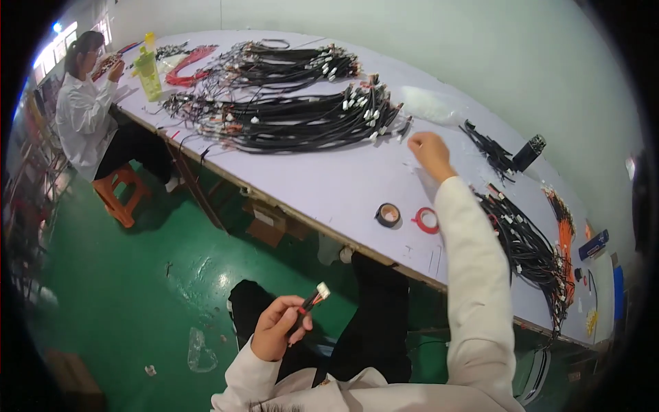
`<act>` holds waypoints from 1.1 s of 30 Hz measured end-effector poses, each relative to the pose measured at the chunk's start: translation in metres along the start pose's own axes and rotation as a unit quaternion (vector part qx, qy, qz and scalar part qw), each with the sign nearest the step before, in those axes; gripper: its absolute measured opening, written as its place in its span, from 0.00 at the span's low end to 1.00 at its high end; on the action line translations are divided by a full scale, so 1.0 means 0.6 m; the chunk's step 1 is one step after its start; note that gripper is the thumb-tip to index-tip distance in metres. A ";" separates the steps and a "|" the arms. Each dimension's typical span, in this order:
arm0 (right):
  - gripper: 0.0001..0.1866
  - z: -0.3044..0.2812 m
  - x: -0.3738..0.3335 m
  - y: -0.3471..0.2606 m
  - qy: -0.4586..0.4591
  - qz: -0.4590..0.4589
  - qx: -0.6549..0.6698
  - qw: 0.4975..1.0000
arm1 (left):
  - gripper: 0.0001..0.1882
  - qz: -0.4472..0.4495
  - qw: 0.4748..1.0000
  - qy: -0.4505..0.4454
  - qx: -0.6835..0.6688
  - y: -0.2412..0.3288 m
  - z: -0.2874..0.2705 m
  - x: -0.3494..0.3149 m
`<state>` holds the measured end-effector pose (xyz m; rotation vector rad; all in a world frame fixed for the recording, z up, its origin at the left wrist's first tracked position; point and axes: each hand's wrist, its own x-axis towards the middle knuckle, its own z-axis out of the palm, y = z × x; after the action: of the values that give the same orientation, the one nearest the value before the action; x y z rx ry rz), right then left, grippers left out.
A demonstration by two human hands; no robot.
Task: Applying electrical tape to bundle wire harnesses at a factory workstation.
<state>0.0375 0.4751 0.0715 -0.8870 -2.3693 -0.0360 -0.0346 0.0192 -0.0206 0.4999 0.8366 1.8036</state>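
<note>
My left hand (280, 325), low over my lap, is closed round a wiring harness (313, 302). A white connector tops its coloured wires, and a red band circles the black sleeve. Over the table, my right hand (431, 155) has its fingers curled together; whatever they may hold is hidden. Just left of those fingers is the end of a large bundle of black cables (295, 123) with white connectors. A black tape roll (388, 215) and a red tape roll (426, 220) lie nearer the table edge, by my right forearm.
On the white table (322, 189) are a second black cable bundle (288, 65), clear plastic bags (429, 104), a black cylinder (529, 152) and more cables (525, 240) at right. A co-worker (86, 113) sits at far left on an orange stool (122, 195).
</note>
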 end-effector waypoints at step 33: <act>0.08 -0.147 -0.503 -0.331 -0.363 0.312 0.669 0.568 | 0.13 -0.061 0.994 0.052 0.080 -0.023 0.056 -0.076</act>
<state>0.1436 0.1234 0.0138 -0.8153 -1.5648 2.4158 0.0140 -0.0096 -0.0063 0.4495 1.0679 1.6696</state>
